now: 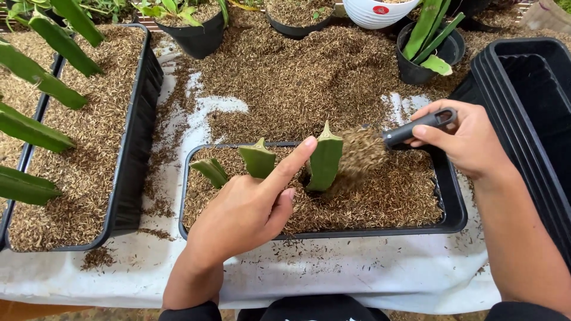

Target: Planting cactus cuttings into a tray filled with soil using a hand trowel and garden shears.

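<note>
Green cactus cutting, thick and ribbed with a pointed top, stands upright in the middle of a shallow black rectangular plastic tray filled with brown husk-like potting mix, at the centre of the frame. Two shorter green cuttings stand in the same tray just to its left.

Around the tray, loose brown mix lies scattered over the white sheet on the worktop. At the left edge sits a long black planter trough full of the same mix, with tall green cactus stems leaning over it. Along the top are black round pots, a white bowl-shaped pot and a black pot holding flat green stems. Stacked empty black troughs fill the upper right.

The left hand reaches in from the bottom, forefinger stretched out and touching the cutting's left side near its top, other fingers curled. The right hand, at centre right, is closed around the dark grey handle of a small scoop, whose head, heaped with mix, sits just right of the cutting.
</note>
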